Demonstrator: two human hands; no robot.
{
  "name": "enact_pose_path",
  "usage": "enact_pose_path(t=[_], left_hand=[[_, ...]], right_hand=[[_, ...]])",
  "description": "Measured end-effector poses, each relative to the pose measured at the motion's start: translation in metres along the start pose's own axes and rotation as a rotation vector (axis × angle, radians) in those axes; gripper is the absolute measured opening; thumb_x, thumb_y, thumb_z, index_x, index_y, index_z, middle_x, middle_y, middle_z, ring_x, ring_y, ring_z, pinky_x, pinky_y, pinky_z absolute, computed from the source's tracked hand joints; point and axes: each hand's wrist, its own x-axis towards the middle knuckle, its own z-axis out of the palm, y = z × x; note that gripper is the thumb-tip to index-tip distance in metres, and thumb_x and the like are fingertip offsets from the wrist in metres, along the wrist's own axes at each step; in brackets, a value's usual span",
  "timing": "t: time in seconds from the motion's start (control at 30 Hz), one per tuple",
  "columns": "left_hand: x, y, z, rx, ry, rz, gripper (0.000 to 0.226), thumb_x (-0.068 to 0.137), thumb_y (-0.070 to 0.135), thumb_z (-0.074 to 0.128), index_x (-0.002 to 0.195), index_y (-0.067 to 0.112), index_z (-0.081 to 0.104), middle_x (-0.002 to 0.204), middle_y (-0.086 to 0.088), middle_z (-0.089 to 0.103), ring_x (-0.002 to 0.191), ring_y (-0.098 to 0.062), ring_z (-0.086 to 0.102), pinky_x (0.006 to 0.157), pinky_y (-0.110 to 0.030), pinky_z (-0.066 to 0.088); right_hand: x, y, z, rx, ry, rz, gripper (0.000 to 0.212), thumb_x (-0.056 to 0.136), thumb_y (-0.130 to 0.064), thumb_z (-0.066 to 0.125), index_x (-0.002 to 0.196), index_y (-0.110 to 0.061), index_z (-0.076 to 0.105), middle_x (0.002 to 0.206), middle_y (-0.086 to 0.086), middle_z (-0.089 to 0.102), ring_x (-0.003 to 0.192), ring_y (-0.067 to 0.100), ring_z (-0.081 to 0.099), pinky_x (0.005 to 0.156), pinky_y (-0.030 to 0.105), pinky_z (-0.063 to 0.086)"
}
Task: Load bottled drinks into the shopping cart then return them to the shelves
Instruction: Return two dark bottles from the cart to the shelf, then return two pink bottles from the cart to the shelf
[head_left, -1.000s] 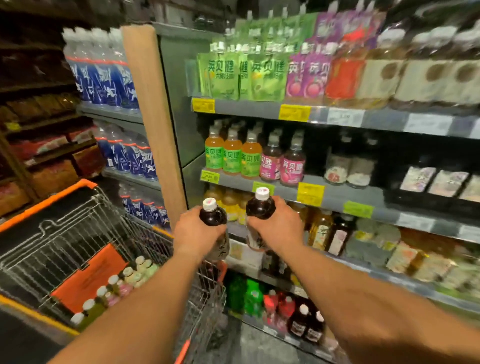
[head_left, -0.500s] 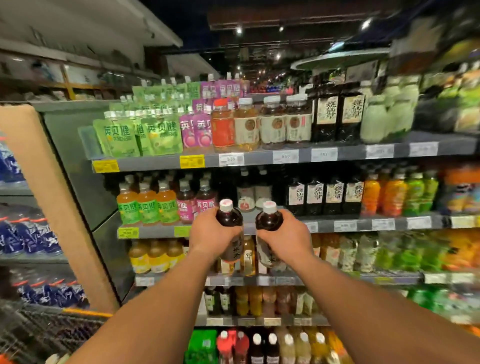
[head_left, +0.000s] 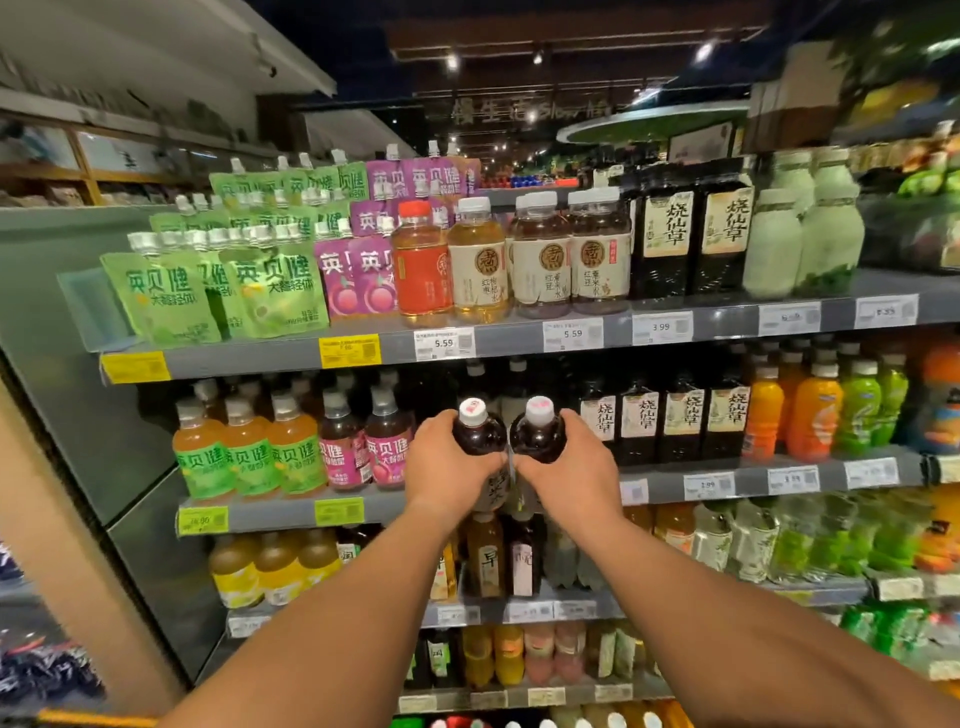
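Both arms reach forward toward the drinks shelving, each hand wrapped around a dark bottled drink. The left hand (head_left: 451, 467) grasps the left dark bottle (head_left: 478, 436) around its body, and the right hand (head_left: 569, 467) grasps the right dark bottle (head_left: 537, 434) the same way; both bottles stand upright with pale caps on top and touch each other side by side. They are held in front of the front edge of the second shelf (head_left: 280, 512), at a dark gap between the pink-labelled bottles (head_left: 363, 447) on the left and the black bottles with pale labels (head_left: 665, 421) on the right. Above, the top shelf (head_left: 519, 343) carries green pouches (head_left: 218, 291), pink pouches and tea bottles along its front edge. Orange bottles (head_left: 789, 415) stand further right on the second shelf.
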Motion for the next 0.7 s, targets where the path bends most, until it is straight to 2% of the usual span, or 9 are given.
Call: enact_pose_path(t=[0.1, 0.27, 0.37, 0.53, 0.63, 0.7], left_hand=[[0.031, -0.011, 0.015, -0.007, 0.022, -0.015, 0.061, 0.060, 0.046, 0.087, 0.112, 0.029, 0.060, 0.100, 0.013, 0.055, 0.093, -0.009, 0.054, 0.079, -0.025, 0.043], [0.067, -0.032, 0.038, -0.006, -0.010, -0.031, 0.073, 0.061, 0.041, 0.088, 0.125, 0.025, 0.057, 0.109, 0.012, 0.054, 0.100, -0.008, 0.053, 0.088, -0.027, 0.046], [0.080, -0.039, 0.050, 0.003, -0.029, -0.063, 0.066, 0.060, 0.042, 0.088, 0.117, 0.026, 0.060, 0.107, 0.009, 0.057, 0.097, -0.010, 0.056, 0.085, -0.029, 0.049], [0.095, -0.049, 0.060, 0.034, -0.093, -0.131, 0.052, 0.058, 0.043, 0.088, 0.101, 0.025, 0.064, 0.099, 0.006, 0.063, 0.092, -0.015, 0.062, 0.084, -0.038, 0.055], [0.105, -0.049, 0.060, 0.026, -0.150, -0.178, 0.046, 0.055, 0.048, 0.087, 0.086, 0.028, 0.061, 0.089, 0.008, 0.066, 0.082, -0.010, 0.062, 0.071, -0.027, 0.052], [0.112, -0.045, 0.060, 0.045, -0.215, -0.202, 0.046, 0.052, 0.048, 0.087, 0.083, 0.029, 0.058, 0.085, 0.010, 0.065, 0.074, -0.008, 0.059, 0.064, -0.022, 0.045]], right_hand=[[0.036, 0.000, 0.019, -0.002, 0.012, -0.032, 0.085, 0.072, -0.050, 0.079, 0.143, -0.027, 0.037, 0.136, -0.004, 0.055, 0.124, 0.021, 0.053, 0.100, 0.043, 0.049], [0.080, 0.013, 0.044, 0.011, -0.031, -0.009, 0.077, 0.073, -0.047, 0.078, 0.138, -0.028, 0.041, 0.132, -0.005, 0.057, 0.120, 0.020, 0.056, 0.098, 0.043, 0.050], [0.094, 0.020, 0.055, -0.018, -0.056, -0.012, 0.069, 0.071, -0.049, 0.077, 0.129, -0.028, 0.047, 0.120, -0.007, 0.062, 0.109, 0.017, 0.060, 0.092, 0.041, 0.054], [0.111, 0.026, 0.065, -0.104, -0.084, 0.027, 0.067, 0.071, -0.047, 0.077, 0.127, -0.020, 0.051, 0.113, -0.002, 0.065, 0.104, 0.022, 0.063, 0.086, 0.041, 0.055], [0.121, 0.026, 0.067, -0.131, -0.105, 0.072, 0.055, 0.070, -0.046, 0.077, 0.111, -0.016, 0.055, 0.103, 0.002, 0.067, 0.096, 0.025, 0.064, 0.079, 0.038, 0.054], [0.130, 0.023, 0.065, -0.163, -0.121, 0.125, 0.058, 0.069, -0.047, 0.078, 0.108, -0.011, 0.056, 0.101, 0.007, 0.067, 0.094, 0.028, 0.063, 0.072, 0.034, 0.052]])
